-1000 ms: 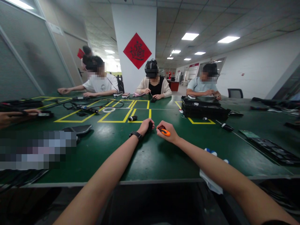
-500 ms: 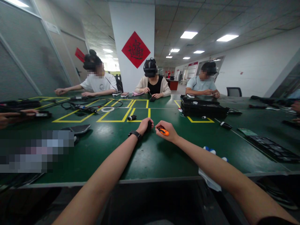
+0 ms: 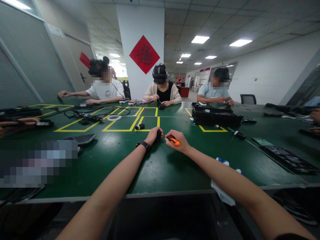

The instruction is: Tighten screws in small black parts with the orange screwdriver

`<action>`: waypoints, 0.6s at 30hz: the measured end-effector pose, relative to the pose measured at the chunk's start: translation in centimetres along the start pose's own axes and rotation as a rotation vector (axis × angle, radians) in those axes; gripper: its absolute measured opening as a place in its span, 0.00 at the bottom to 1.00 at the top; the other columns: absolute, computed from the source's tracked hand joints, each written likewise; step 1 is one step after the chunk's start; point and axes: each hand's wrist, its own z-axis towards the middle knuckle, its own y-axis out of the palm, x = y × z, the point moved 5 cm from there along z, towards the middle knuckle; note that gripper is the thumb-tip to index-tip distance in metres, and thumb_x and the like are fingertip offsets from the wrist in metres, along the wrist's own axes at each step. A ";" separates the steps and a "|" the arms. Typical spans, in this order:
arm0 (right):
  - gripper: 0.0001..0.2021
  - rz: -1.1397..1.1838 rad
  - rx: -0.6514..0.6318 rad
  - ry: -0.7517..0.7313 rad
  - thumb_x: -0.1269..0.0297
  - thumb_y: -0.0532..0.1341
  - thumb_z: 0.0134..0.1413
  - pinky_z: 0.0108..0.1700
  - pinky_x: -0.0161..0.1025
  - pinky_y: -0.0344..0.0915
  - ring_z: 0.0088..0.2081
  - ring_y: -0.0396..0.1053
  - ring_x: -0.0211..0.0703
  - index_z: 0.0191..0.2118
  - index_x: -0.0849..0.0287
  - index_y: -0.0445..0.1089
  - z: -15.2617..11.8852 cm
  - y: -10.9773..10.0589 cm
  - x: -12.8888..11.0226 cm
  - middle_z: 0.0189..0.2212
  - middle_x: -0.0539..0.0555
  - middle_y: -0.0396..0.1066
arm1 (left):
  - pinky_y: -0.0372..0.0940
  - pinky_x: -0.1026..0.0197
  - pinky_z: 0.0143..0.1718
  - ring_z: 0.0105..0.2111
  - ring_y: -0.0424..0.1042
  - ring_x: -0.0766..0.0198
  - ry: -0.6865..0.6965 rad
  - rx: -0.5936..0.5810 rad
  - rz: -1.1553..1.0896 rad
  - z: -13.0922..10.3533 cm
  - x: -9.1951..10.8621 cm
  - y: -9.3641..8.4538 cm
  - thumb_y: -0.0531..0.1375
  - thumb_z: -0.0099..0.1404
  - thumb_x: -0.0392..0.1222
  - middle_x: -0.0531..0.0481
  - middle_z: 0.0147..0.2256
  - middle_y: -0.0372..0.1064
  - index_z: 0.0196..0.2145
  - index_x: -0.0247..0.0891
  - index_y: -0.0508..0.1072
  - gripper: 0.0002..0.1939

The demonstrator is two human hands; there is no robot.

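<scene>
My left hand (image 3: 153, 136), with a dark watch on its wrist, is closed round a small black part (image 3: 158, 134) whose kind I cannot make out. My right hand (image 3: 180, 141) grips a screwdriver (image 3: 174, 141) by its orange and black handle. The thin shaft points left and its tip meets or nearly meets the black part; the exact contact is too small to see. Both hands are close together over the green table (image 3: 160, 173). Just beyond my left hand lies a short black cylinder with a white end (image 3: 140, 126).
A black open case (image 3: 216, 116) stands at the right. A black-and-white tool (image 3: 240, 134) and a dark panel (image 3: 290, 156) lie farther right. Cables (image 3: 87, 115) and a white ring (image 3: 114, 117) are at the left. Blue-and-white gloves (image 3: 222, 191) hang near the front edge. Several people sit around.
My hands keep nearly the same pose, with the screwdriver still against or near the black part. The view has shifted slightly. Another person shows behind the seated person at the far left.
</scene>
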 end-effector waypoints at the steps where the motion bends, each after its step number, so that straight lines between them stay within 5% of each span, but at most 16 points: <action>1: 0.08 -0.002 -0.001 0.004 0.64 0.56 0.46 0.31 0.33 0.57 0.28 0.61 0.36 0.33 0.60 0.64 0.0 0.0 0.1 0.27 0.52 0.65 | 0.60 0.65 0.22 0.20 0.64 0.68 -0.002 0.003 0.001 0.0 0.1 0.0 0.48 0.55 0.50 0.49 0.21 0.65 0.26 0.33 0.66 0.17; 18: 0.11 -0.072 0.006 -0.013 0.66 0.56 0.44 0.33 0.35 0.58 0.28 0.61 0.37 0.38 0.59 0.63 0.0 0.0 0.0 0.25 0.51 0.64 | 0.60 0.65 0.23 0.19 0.64 0.68 -0.009 0.039 0.022 -0.5 0.7 0.2 0.48 0.56 0.50 0.50 0.20 0.65 0.25 0.34 0.66 0.16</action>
